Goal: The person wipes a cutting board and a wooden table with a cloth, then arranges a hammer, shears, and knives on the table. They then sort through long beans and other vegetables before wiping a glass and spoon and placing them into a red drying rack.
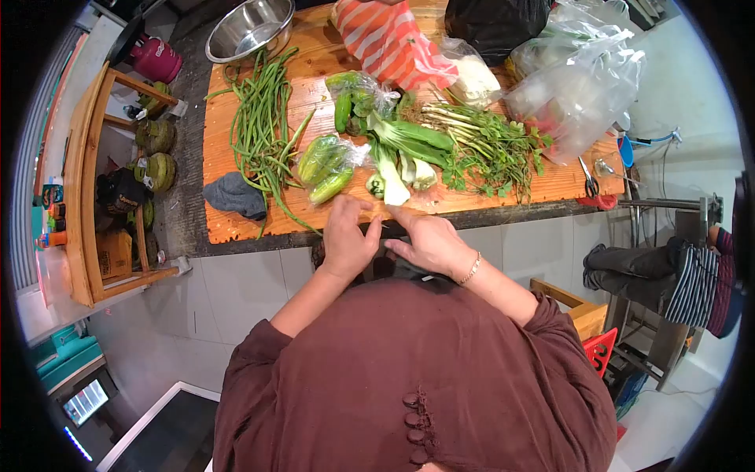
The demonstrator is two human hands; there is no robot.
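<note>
Both hands sit at the near edge of the wooden bench (236, 224), close together. The left hand (346, 236) is loosely curled and the right hand (429, 240) stretches flat with a finger out toward it; whether either grip holds anything I cannot tell. Just beyond them lie pale-stemmed bok choy (393, 169) and glossy cucumbers in a clear bag (326, 161), still wrapped. The long beans (263, 118), thin and ropy, sprawl uncut, and the leafy herbs (487, 145) keep their roots. The steel bowl (250, 27) looks empty, so little seems prepared yet.
</note>
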